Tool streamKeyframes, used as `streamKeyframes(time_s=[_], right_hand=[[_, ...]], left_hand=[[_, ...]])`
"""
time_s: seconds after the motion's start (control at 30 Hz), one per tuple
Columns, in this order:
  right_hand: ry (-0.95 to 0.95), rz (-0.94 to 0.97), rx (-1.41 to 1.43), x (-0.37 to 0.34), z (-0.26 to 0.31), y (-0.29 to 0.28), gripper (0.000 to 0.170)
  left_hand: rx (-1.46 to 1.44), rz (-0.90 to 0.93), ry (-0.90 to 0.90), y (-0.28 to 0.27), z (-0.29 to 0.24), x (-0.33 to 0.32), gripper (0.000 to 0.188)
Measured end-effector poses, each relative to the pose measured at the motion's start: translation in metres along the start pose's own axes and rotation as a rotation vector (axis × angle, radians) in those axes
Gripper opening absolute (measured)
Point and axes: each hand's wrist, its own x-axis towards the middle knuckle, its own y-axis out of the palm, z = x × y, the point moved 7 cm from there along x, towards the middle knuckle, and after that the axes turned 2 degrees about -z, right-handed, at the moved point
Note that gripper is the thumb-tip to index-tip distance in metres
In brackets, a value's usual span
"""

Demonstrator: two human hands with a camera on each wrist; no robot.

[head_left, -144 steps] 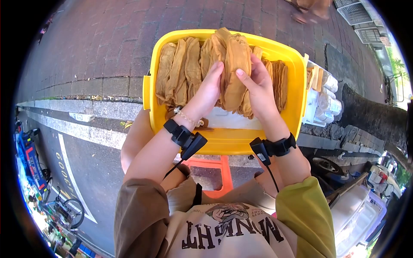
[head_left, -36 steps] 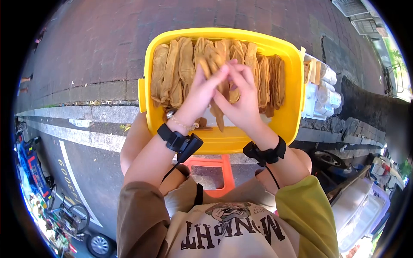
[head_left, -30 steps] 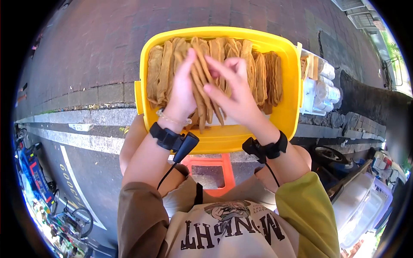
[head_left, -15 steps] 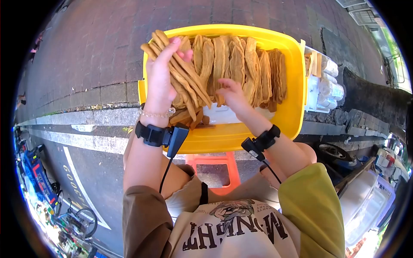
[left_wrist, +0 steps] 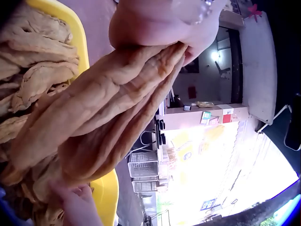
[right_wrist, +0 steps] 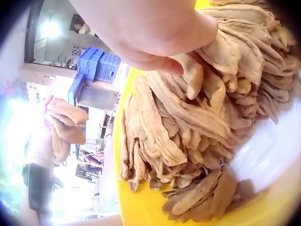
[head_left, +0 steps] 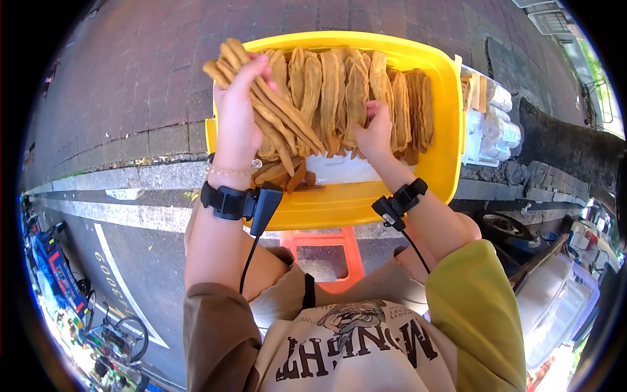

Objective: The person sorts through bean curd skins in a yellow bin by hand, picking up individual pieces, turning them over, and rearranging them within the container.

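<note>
My left hand (head_left: 236, 108) grips a bundle of several long, wrinkled tan strips (head_left: 287, 116), tilted over the left end of a yellow tub (head_left: 366, 208). In the left wrist view the bundle (left_wrist: 108, 103) fans out below the hand. My right hand (head_left: 375, 134) is at the row of similar strips standing side by side in the tub, its thumb and fingers pinching one strip (head_left: 357, 98). The right wrist view shows this hand (right_wrist: 150, 33) above the packed strips (right_wrist: 160, 127). Smaller loose brown pieces (head_left: 277, 173) lie in the tub's near left corner.
A white liner (head_left: 343, 170) shows at the tub's near side. Right of the tub stands a white crate with clear plastic containers (head_left: 501, 130). An orange-red stool (head_left: 356, 258) is between the person's knees. Brick paving (head_left: 150, 91) surrounds the tub's far side.
The hands worked together over the tub, first on one wide strip, then on a bundle. The left hand has carried the bundle left; the right hand has let go and moved onto the row.
</note>
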Motion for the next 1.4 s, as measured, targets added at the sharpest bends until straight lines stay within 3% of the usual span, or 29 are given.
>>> streamKeyframes(time_s=[0.17,0.23,0.33,0.4,0.47,0.53,0.57,0.63,0.67,0.73,0.83,0.87,0.93,1.0,1.07,1.3,1.4], right_hand=[[-0.036,0.073,0.196,0.002,-0.002,0.01,0.047],[-0.24,-0.102,-0.029,0.0,0.014,-0.002,0.043],[-0.269,-0.087,-0.06,-0.002,0.026,-0.011,0.041],[-0.271,-0.032,-0.058,-0.005,0.039,-0.016,0.039],[-0.273,0.024,-0.056,-0.005,0.044,-0.014,0.037],[-0.092,0.101,0.179,-0.001,0.035,-0.009,0.034],[-0.095,0.102,0.179,0.003,0.036,-0.009,0.034],[0.173,0.127,0.71,0.012,0.028,-0.008,0.028],[0.171,0.131,0.708,0.013,0.03,-0.013,0.028],[0.087,0.258,1.092,0.009,0.074,-0.032,0.031],[0.006,0.441,1.244,-0.01,0.13,-0.053,0.036],[0.005,0.447,1.242,-0.014,0.131,-0.051,0.036],[-0.226,0.562,1.046,-0.024,0.147,-0.048,0.042],[-0.228,0.582,0.965,-0.032,0.148,-0.038,0.045],[-0.142,0.562,0.887,-0.035,0.133,-0.022,0.047],[-0.186,0.506,0.786,-0.042,0.13,-0.017,0.047],[-0.187,0.488,0.648,-0.049,0.121,-0.007,0.045]], left_hand=[[0.261,-0.043,-0.249,-0.007,0.035,-0.004,0.032],[0.254,-0.024,-0.293,-0.001,0.043,-0.009,0.034],[0.28,0.032,-0.352,0.006,0.054,-0.014,0.038],[0.262,0.047,-0.514,0.006,0.064,-0.019,0.036],[0.17,0.101,-0.544,0.01,0.067,-0.021,0.036],[-0.017,0.209,-0.599,0.018,0.071,-0.025,0.038],[-0.031,0.268,-0.647,0.015,0.077,-0.023,0.037],[0.063,0.167,-0.567,0.007,0.082,-0.019,0.036],[0.154,0.067,-0.488,0.0,0.082,-0.016,0.035],[0.228,0.032,-0.432,0.003,0.072,-0.016,0.033],[0.271,0.017,-0.278,0.003,0.064,-0.01,0.035],[0.241,0.041,-0.181,0.005,0.06,-0.006,0.037],[0.3,0.121,-0.157,0.004,0.059,-0.002,0.038],[0.361,0.206,-0.137,0.012,0.057,-0.004,0.039],[0.201,0.165,-0.143,0.018,0.05,-0.012,0.036],[-0.034,0.026,-0.21,0.011,0.052,-0.009,0.026],[0.0,-0.031,-0.097,0.004,0.052,-0.005,0.021]])
